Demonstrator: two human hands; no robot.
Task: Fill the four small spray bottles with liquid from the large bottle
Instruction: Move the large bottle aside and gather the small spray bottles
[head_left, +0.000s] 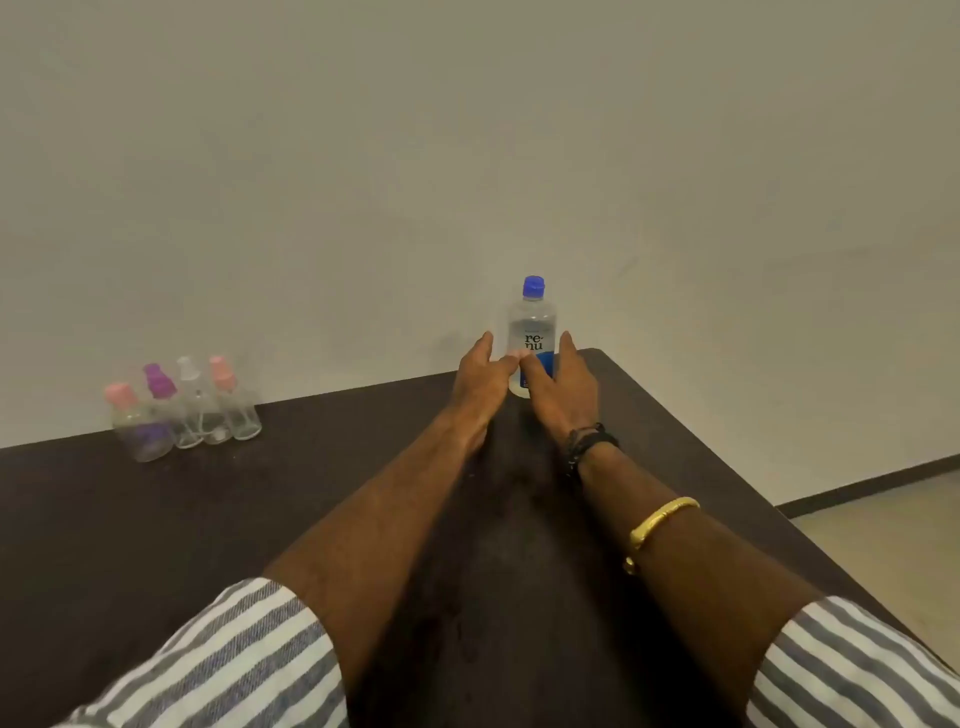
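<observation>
Clear glossy plastic large bottle (531, 332); matt dark table (260, 499); striped cloth sleeve (234, 660).

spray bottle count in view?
4, clustered on the table far left: leftmost pink-capped bottle, purple-capped bottle, clear-capped bottle, rightmost pink-capped bottle. None seems hidden.

Dark wordmark "re" over "nu" on the clear label (533, 343) of the large bottle (532, 318), just above the thumb tips of the left hand (480, 382) and right hand (565, 392) flanking it, small print on the blue band (545, 362) beneath too blurred to read
</observation>
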